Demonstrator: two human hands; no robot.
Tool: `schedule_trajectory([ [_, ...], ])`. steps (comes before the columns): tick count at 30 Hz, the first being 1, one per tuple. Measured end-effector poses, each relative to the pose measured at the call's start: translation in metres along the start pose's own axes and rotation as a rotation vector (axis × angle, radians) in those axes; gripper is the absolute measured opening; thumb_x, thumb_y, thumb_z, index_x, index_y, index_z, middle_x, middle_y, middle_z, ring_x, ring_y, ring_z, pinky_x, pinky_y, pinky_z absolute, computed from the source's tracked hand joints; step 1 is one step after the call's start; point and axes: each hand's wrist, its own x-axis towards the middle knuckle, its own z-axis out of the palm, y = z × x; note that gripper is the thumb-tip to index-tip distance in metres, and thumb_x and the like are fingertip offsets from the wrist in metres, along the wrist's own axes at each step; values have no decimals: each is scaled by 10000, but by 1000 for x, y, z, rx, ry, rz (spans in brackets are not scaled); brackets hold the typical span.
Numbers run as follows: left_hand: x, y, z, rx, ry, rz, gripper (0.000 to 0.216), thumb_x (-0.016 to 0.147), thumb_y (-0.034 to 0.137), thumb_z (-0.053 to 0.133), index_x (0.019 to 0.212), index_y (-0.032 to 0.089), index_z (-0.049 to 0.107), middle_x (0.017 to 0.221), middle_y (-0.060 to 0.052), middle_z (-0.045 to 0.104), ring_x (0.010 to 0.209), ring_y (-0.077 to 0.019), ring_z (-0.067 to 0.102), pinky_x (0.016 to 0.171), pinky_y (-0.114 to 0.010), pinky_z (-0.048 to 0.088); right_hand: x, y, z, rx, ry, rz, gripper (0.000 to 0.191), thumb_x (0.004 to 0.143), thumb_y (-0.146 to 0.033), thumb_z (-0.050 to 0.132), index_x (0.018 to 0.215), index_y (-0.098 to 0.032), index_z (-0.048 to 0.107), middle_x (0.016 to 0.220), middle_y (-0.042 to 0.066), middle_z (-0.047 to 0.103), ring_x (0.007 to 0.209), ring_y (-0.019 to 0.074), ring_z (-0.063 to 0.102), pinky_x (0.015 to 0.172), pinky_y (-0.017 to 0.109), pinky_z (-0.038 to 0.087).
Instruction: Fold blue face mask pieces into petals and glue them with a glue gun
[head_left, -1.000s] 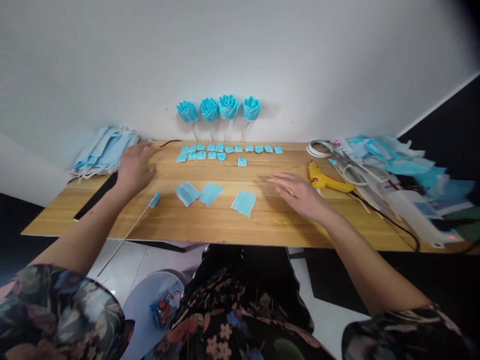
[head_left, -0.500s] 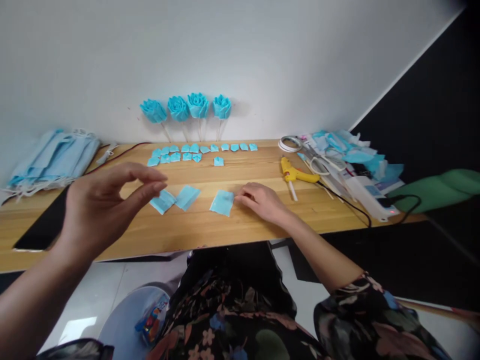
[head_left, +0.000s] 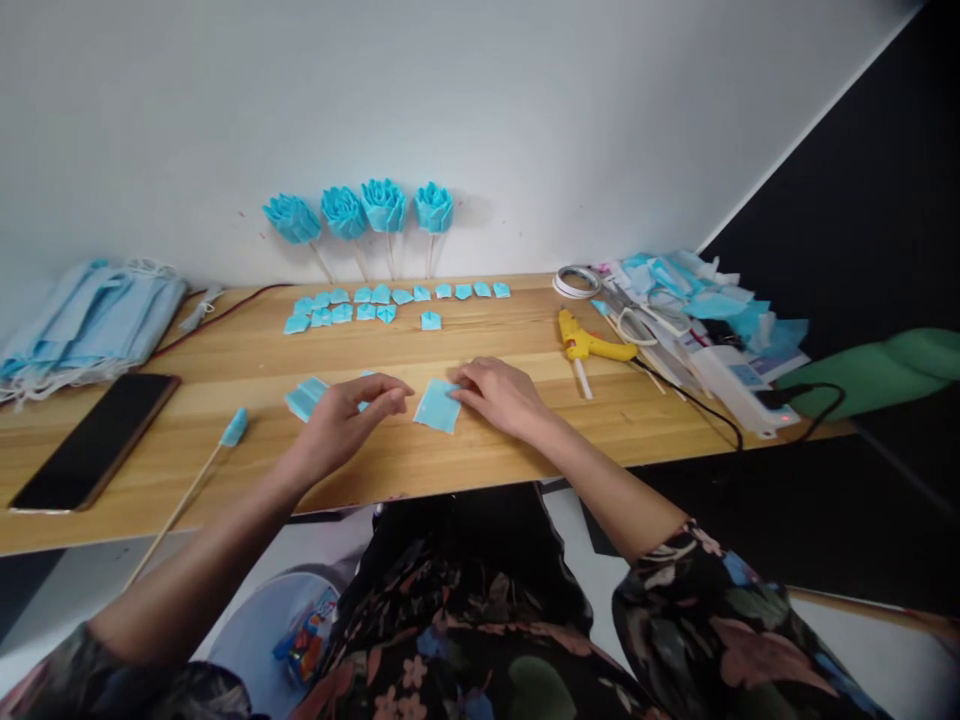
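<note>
My right hand has its thumb and fingers closed on the upper right corner of a light blue fabric square lying on the table. My left hand is just left of that square, thumb and forefinger drawn together, with nothing visible between them. Under and beside the left hand lie two more blue pieces; one blue fabric piece shows past the wrist, the other is mostly hidden. A thin wooden stick with a blue wrapped tip lies left of my left forearm, its lower end over the table edge.
Small folded blue pieces lie in rows behind. Several blue fabric roses on sticks lean against the wall. A yellow glue gun, tape roll and power strip are right; a phone and stacked face masks left.
My left hand has moved right and down toward the fabric square, uncovering the tipped stick and the phone. The right hand's fingers have moved onto the square's corner. The view has shifted slightly.
</note>
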Motion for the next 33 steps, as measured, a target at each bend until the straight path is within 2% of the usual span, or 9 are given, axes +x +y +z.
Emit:
schedule_trajectory([
  [3, 10, -6, 11, -112, 8, -52, 295, 872, 462, 592, 932, 200, 714, 908, -49, 736, 885, -193, 665, 827, -319, 502, 2, -4, 2, 81, 32, 37, 188, 922, -379, 592, 858, -209, 643, 867, 34, 680, 830, 183, 581, 662, 282, 332],
  [7, 23, -1, 17, -245, 90, -49, 330, 851, 438, 625, 1038, 179, 708, 902, -58, 724, 845, -177, 659, 809, -319, 524, 9, 1, -7, 455, 33, 103, 317, 940, -465, 515, 819, -193, 624, 740, -3, 620, 682, 138, 527, 632, 267, 330],
  [10, 36, 9, 22, -266, 105, 33, 332, 806, 390, 691, 1063, 180, 713, 878, -47, 724, 810, -165, 655, 774, -303, 528, 17, 2, -13, 712, -12, 40, 422, 934, -541, 470, 793, -173, 621, 720, 1, 585, 675, 132, 507, 637, 265, 348],
  [15, 49, 24, 30, -210, 67, 231, 174, 834, 337, 694, 843, 166, 729, 728, -32, 710, 683, -143, 640, 682, -271, 511, 22, -5, -14, 1040, -237, -7, 567, 862, -698, 476, 758, -158, 616, 704, 12, 565, 632, 117, 483, 591, 253, 355],
  [20, 44, 29, 28, -170, 27, 410, 200, 888, 305, 645, 759, 164, 703, 651, -29, 681, 630, -136, 635, 641, -257, 489, 16, -5, -13, 1250, -472, -29, 612, 825, -729, 513, 873, -141, 673, 748, 36, 612, 647, 116, 531, 611, 251, 411],
  [25, 37, 28, -5, 26, -47, 498, 201, 903, 301, 613, 771, 178, 703, 723, -46, 701, 669, -145, 636, 637, -262, 479, 20, -8, -20, 1220, -697, -135, 546, 803, -666, 612, 933, -141, 686, 787, 34, 640, 671, 104, 539, 623, 238, 410],
  [27, 35, 24, -33, 126, 147, 390, 205, 871, 343, 630, 749, 188, 685, 728, -26, 698, 672, -149, 628, 637, -271, 478, 27, -5, -27, 1148, -630, -102, 468, 794, -599, 662, 918, -148, 679, 786, 24, 641, 676, 101, 537, 619, 231, 400],
  [29, 32, 16, -66, 239, 435, 182, 207, 828, 376, 643, 716, 202, 660, 701, 14, 674, 671, -147, 606, 641, -274, 463, 39, 3, -33, 1054, -422, -31, 385, 831, -534, 632, 857, -152, 662, 762, 14, 630, 662, 102, 531, 611, 232, 391],
  [33, 19, -17, -123, 403, 623, -38, 276, 849, 451, 574, 679, 240, 626, 616, 39, 588, 587, -134, 517, 562, -284, 393, 73, 30, -35, 574, 22, 43, 278, 884, -340, 547, 691, -156, 628, 683, 3, 610, 644, 115, 512, 624, 248, 351],
])
